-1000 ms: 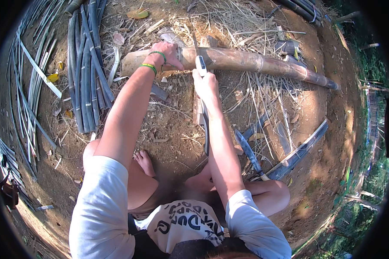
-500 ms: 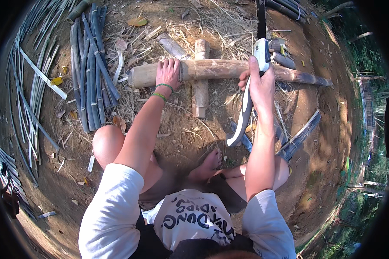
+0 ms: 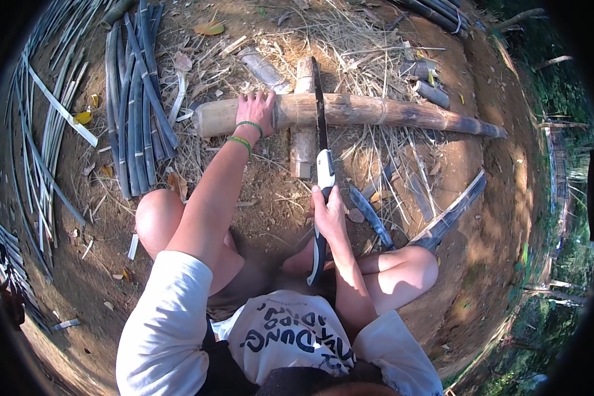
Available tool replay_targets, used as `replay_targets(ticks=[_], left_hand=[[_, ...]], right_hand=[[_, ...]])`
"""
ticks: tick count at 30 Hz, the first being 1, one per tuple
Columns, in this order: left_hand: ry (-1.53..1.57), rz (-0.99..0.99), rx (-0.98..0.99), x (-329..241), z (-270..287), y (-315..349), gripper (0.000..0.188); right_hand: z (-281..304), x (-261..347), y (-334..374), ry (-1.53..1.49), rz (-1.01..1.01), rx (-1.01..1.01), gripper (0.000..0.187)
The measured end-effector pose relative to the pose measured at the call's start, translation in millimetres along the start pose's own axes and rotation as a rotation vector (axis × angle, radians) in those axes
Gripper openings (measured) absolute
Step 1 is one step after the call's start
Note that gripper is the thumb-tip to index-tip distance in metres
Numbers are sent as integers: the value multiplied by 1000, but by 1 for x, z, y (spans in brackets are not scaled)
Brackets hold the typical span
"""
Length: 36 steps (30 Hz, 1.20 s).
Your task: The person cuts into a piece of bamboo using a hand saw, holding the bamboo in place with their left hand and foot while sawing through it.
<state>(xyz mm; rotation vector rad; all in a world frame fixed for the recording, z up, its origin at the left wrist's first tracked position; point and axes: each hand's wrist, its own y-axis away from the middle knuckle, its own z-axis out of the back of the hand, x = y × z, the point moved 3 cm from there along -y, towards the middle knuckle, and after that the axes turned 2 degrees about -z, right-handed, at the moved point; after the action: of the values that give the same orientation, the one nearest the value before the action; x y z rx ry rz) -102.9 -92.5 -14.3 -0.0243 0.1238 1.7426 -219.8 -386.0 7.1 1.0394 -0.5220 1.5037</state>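
Note:
A thick tan bamboo pole (image 3: 383,111) lies sideways in front of me, tapering to a dark end on the right. Beneath it a short bamboo piece (image 3: 302,148) crosses from near to far. My left hand (image 3: 254,113) presses on top of the pole's thick left part, fingers curled over its far side. In my right hand (image 3: 329,212) is a hand saw (image 3: 325,168), gripped by its white and dark handle. The saw's dark blade passes over the pole just right of the left hand; whether its teeth touch the bamboo, I cannot tell.
Dark bamboo lengths (image 3: 137,105) are heaped at left, beside thin split strips (image 3: 51,145). A blue-grey curved tool, perhaps a knife (image 3: 371,216), lies right of my right hand, near split bamboo (image 3: 452,214). Short bamboo offcuts (image 3: 431,94) and straw lie beyond the pole.
My right hand has brought the saw left and nearer to me, from beyond the pole to across it. The left hand has stayed on the pole.

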Motion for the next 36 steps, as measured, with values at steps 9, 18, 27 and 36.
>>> replay_targets(ticks=[9, 18, 27, 36], left_hand=[[81, -66, 172, 22, 15, -24, 101], [92, -84, 254, 31, 16, -43, 99], [81, -54, 188, 34, 14, -36, 101], [89, -49, 200, 30, 11, -37, 106]], right_hand=[[3, 32, 7, 111, 17, -8, 49], [29, 56, 40, 175, -208, 145, 42], [-2, 57, -23, 270, -44, 117, 46], [-10, 57, -37, 326, -72, 122, 40]])
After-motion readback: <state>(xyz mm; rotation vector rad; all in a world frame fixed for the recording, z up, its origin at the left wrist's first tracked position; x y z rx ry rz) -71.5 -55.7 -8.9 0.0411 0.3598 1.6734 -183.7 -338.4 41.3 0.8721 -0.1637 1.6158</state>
